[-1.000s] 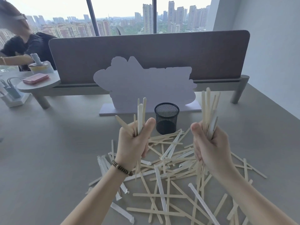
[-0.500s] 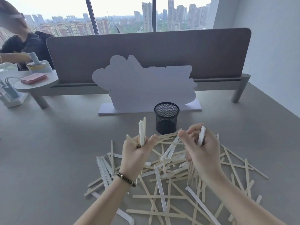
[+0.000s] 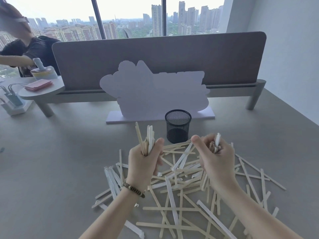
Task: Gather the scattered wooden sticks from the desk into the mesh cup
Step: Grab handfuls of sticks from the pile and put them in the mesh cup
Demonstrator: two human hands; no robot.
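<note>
Both hands, left hand [image 3: 144,163] and right hand [image 3: 216,159], grip stick bundles above scattered wooden sticks [image 3: 181,200] on the table [image 3: 51,169]; the mesh cup [image 3: 178,126] stands behind.

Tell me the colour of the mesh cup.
Black wire mesh cup, clearest in the head view.

sticks [image 3: 181,209]: pile cut off at bottom edge | bystander [image 3: 25,49]: face blurred, cropped at left edge

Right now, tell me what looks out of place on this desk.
Sticks lie scattered crisscross on the desk, some in white paper sleeves. The mesh cup looks empty.
</note>
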